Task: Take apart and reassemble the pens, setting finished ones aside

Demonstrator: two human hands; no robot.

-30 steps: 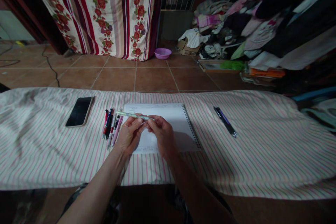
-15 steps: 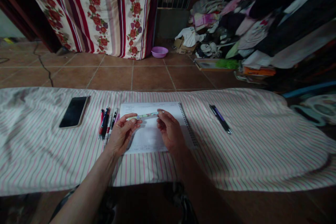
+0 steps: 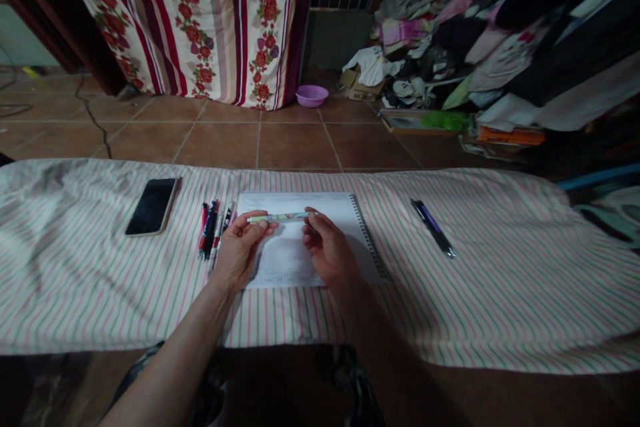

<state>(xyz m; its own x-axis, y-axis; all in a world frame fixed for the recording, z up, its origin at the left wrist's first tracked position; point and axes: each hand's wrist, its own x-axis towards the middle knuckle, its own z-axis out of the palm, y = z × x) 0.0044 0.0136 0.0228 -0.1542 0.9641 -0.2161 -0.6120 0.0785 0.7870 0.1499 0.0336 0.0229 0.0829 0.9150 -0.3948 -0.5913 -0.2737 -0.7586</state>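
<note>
Between my two hands a slim patterned pen (image 3: pixel 287 217), pale green at its left end, is held nearly level above an open spiral notebook (image 3: pixel 287 260). My left hand (image 3: pixel 243 240) pinches the pen's left end. At the right end, the fingertips of my right hand (image 3: pixel 325 237) close on it. The notebook page is white with some faint printing, and its wire binding runs down the right side. Just left of the notebook, several pens (image 3: pixel 210 230) lie side by side, partly behind my left hand.
A dark phone (image 3: pixel 153 207) lies at the left of the striped cloth (image 3: pixel 475 300). Right of the notebook are dark pens (image 3: pixel 433 227) lying together. On the tiled floor beyond stand a purple basin (image 3: pixel 312 96) and a heap of clothes (image 3: pixel 480 47), near a floral curtain (image 3: pixel 200 27).
The whole view has shifted slightly, so things appear a little further right. The pen has turned to lie more level, with both hands still holding its ends.
</note>
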